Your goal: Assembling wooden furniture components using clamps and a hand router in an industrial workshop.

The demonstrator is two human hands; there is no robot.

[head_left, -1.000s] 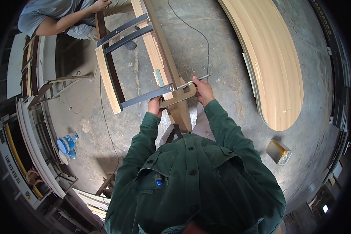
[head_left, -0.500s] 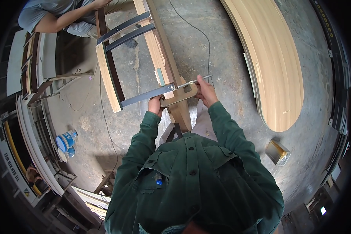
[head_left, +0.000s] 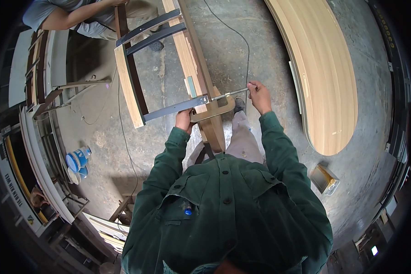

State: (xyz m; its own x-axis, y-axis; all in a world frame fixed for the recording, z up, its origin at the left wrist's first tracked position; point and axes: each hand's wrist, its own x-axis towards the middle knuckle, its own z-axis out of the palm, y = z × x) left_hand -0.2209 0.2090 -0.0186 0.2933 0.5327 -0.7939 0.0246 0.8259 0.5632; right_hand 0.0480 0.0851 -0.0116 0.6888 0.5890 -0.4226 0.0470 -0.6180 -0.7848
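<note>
A long wooden frame of pale and dark boards [head_left: 192, 59] runs away from me over the concrete floor. A dark metal bar clamp [head_left: 173, 108] crosses its near end. My left hand [head_left: 183, 120] grips the underside of the near end, by a curved wooden piece [head_left: 214, 109] next to the clamp's head. My right hand [head_left: 259, 95] is closed on the thin metal screw handle [head_left: 233, 94] that sticks out of the clamp to the right. Both sleeves are dark green.
Another person [head_left: 73, 16] leans over the frame's far end, where two more dark clamps [head_left: 150, 28] cross it. A big curved wooden panel [head_left: 324, 77] lies to the right. A cable [head_left: 246, 55], blue tubs [head_left: 77, 160], a small box [head_left: 325, 179] and stacked frames [head_left: 36, 68] surround me.
My right hand has moved out to the right along the clamp's screw handle. The left hand stays under the frame's end. The other person has shifted slightly.
</note>
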